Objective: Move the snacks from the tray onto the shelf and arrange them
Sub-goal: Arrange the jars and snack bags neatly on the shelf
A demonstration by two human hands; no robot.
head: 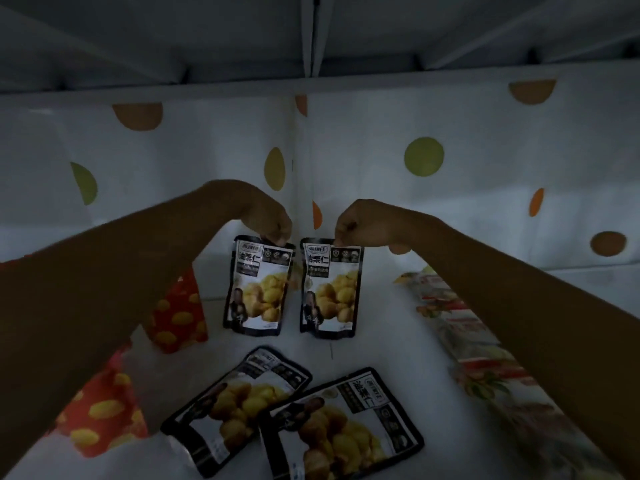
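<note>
Two black-and-white chestnut snack pouches stand upright side by side deep on the white shelf (377, 344). My left hand (266, 216) pinches the top edge of the left pouch (259, 289). The top edge of the right pouch (330, 292) is pinched by my right hand (360, 223). Two more pouches of the same kind lie flat nearer to me, the left flat pouch (235, 407) partly under the right flat pouch (343, 427). The scene is dim.
Red packets with yellow spots (180, 313) stand at the left, partly behind my left arm. A row of pale, red-printed packets (485, 362) runs along the right under my right arm. The white back wall (381, 188) carries coloured dots. Another shelf board (242, 36) hangs overhead.
</note>
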